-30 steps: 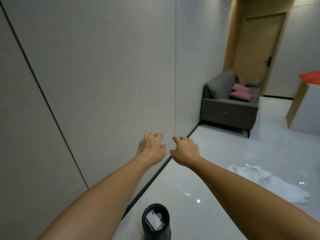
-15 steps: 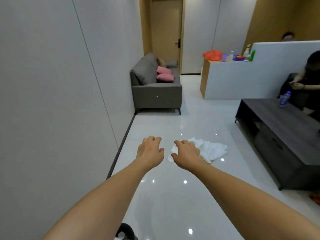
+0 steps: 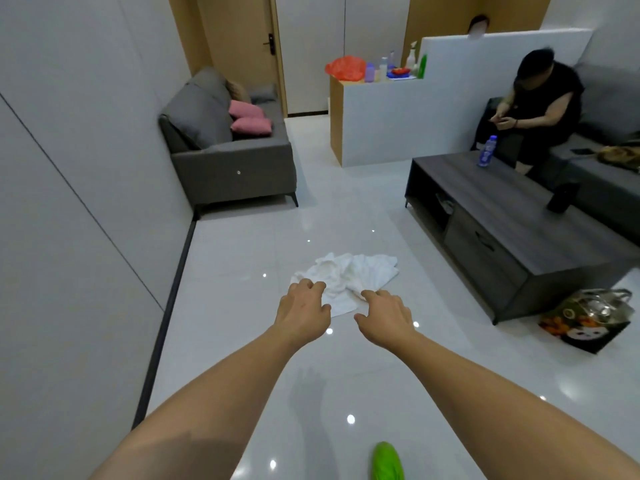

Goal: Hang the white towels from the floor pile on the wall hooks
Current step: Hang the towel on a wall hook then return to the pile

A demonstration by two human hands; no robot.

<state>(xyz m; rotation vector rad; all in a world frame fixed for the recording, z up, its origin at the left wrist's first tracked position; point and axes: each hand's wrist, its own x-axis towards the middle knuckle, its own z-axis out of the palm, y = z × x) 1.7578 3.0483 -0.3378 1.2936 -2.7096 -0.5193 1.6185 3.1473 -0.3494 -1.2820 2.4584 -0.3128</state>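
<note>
Two hands empty, fingers loose — left hand point(image 3: 302, 311) | right hand point(image 3: 385, 318) | towels point(image 3: 349, 277) — crumpled, spread left-right

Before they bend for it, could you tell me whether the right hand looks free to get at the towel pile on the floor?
Probably yes: the right hand is empty, fingers loosely curled, and bare floor surrounds the towel pile ahead.

The near edge of the white towel pile point(image 3: 349, 278) is covered by the left hand point(image 3: 303, 311) and the right hand point(image 3: 384, 318), and whether the fingertips touch the cloth cannot be told. A green object point(image 3: 387, 462) on the floor is cut off by the bottom edge and cannot be identified. The bottles on the white counter point(image 3: 377, 123) are too small to be read.
</note>
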